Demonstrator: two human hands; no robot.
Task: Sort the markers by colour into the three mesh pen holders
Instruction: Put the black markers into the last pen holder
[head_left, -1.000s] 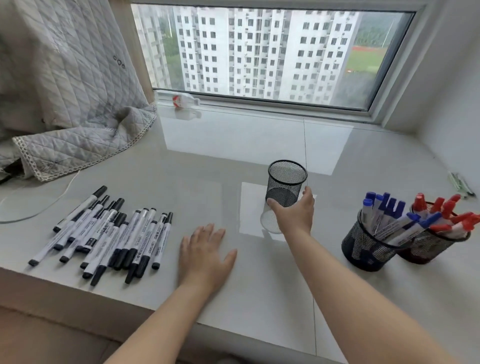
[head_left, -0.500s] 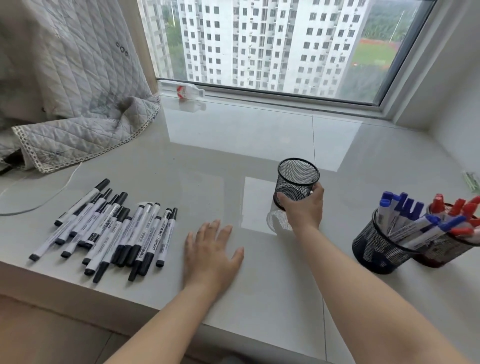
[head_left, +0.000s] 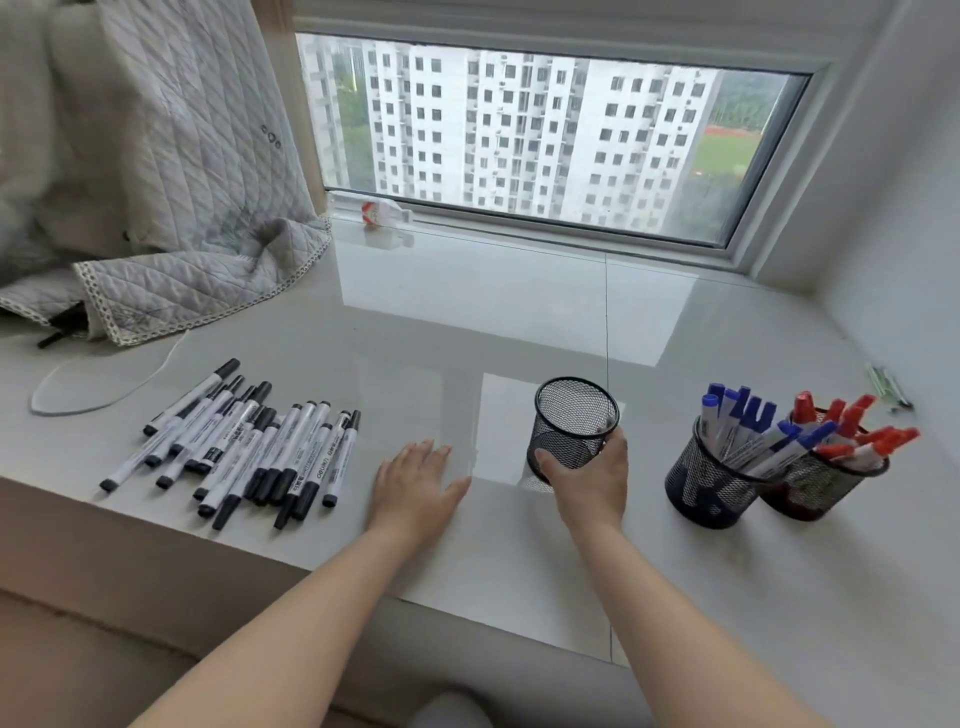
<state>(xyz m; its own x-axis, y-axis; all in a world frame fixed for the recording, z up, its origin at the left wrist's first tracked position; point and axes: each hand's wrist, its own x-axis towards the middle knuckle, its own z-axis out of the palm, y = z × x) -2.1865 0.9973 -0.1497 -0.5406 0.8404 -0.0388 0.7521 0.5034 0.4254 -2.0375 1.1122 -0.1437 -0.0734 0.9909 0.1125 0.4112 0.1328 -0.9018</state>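
1. The right hand (head_left: 589, 480) curls round the lower wall of the empty mesh pen holder (head_left: 574, 423), thumb on the near left side and fingers wrapped round the right. The holder stands upright on the glossy sill (head_left: 467, 322), its mouth open and nothing inside.
2. The left hand (head_left: 415, 480) lies flat on the sill, fingers straight and slightly spread, holding nothing. It sits between the empty holder and the markers.
3. The black markers (head_left: 244, 447) lie in a loose, overlapping row at the left, near the sill's front edge, caps mostly pointing toward the person.
4. At the right, the holder of blue markers (head_left: 711, 480) and the holder of red markers (head_left: 826, 483) stand touching, both already filled.
5. Judged from this, only the black batch remains, and the step in hand is placing the empty holder for it.
6. To do it well: set the holder down flat, close to the black markers but not so close that a reaching hand knocks it. Keep the right hand steadying its base, since light mesh is likely to tip.
7. Gather several markers at once with the left hand, align them, and drop them in end first.
8. Take care not to sweep any off the front edge.
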